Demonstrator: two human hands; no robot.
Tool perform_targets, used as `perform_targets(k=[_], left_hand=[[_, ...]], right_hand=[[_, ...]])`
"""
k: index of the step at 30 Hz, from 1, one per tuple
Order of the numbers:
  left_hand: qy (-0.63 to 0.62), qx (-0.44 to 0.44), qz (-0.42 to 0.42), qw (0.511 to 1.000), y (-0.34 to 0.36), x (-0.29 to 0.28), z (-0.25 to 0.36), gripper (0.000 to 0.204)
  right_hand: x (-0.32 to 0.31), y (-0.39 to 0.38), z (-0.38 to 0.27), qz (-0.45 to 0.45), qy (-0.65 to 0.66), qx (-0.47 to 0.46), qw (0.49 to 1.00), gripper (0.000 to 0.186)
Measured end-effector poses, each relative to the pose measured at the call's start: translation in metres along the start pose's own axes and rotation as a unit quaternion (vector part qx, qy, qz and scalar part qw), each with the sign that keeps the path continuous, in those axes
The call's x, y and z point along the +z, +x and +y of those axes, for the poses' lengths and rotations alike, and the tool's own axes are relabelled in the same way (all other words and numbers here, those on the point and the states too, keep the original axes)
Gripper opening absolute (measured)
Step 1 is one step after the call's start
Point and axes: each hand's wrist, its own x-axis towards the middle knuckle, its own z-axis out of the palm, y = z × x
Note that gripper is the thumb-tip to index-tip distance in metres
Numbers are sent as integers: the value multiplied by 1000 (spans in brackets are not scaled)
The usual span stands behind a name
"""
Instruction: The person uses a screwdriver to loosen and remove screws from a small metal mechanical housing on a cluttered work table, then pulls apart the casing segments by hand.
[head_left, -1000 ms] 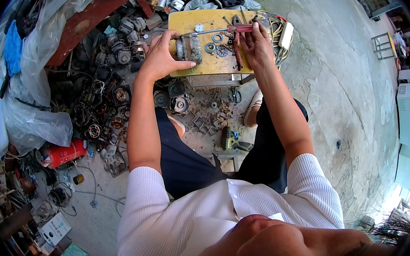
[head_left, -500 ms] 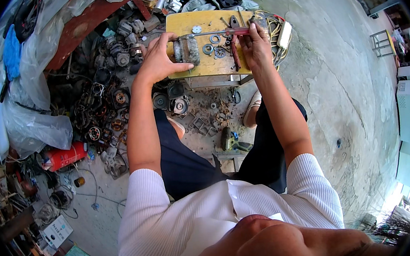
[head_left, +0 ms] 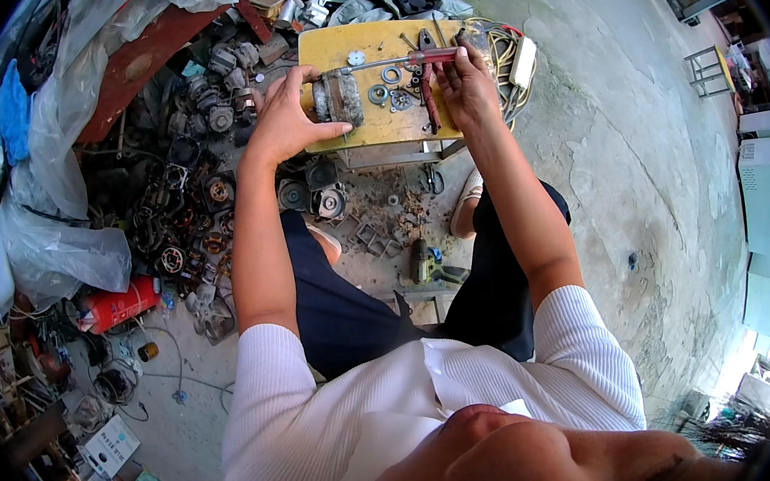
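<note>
On the yellow tabletop (head_left: 366, 136) lies a grey, worn cylindrical motor housing (head_left: 340, 102). My left hand (head_left: 285, 120) spans it from the left, thumb at its near side and fingers at its far side. My right hand (head_left: 471, 93) is closed around the red handle of a screwdriver (head_left: 434, 56). Its shaft points left, and the tip meets the far top edge of the housing; the exact contact is too small to make out. Between the hands lie red-handled pliers (head_left: 431, 102), metal rings (head_left: 390, 75), a round slotted part (head_left: 401, 100) and a pale disc (head_left: 355, 58).
Coiled cables and a white power strip (head_left: 524, 62) sit at the table's right end. Used motor parts (head_left: 203, 184) pile up left of the table. A cordless drill (head_left: 421, 261) stands on the floor between my legs, and a red cylinder (head_left: 119, 303) lies far left.
The whole scene has shifted slightly left in the picture. Both hands keep their hold, and the screwdriver stays against the housing.
</note>
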Motion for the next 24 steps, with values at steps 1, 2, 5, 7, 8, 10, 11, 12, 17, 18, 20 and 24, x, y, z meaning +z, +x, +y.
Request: perform_targets(k=[1,2,5,7,8,10,11,12,17,18,20,24], left_hand=[[1,-1,-1,1000,0,-1,1,96],[3,-2,-3,1000,0,-1,1,96],[-1,5,-2,1000,0,-1,-1,96],[8,12,3,1000,-1,-1,-3,95],[12,17,4,1000,-1,0,-3,95],[11,16,11,1000,0,1,-4,95],[10,16,14,1000,0,2,-4,95],[15,19,18,1000,-1,2,-3,94],[50,20,31,998,-2,1,1,94],[48,22,30,998,-2,1,2,93],[44,24,28,998,-2,-1,4,92],[59,26,33,997,-3,-1,1,92]], right_hand=[[0,1,1,12,9,1,1000,36],[1,2,2,23,18,2,1000,35],[-1,5,3,13,19,18,1000,34],[1,-2,1,-21,10,9,1000,35],[2,-5,-1,-37,6,3,999,35],[2,-3,1,-16,-6,-3,1000,35],[1,-2,2,-5,-13,-7,1000,36],[0,-1,3,-3,-4,-8,1000,35],[-7,8,9,-15,28,-10,999,33],[-8,10,9,-23,30,-7,999,33],[-8,8,9,-31,42,-14,999,33],[6,-6,3,7,30,11,999,32]])
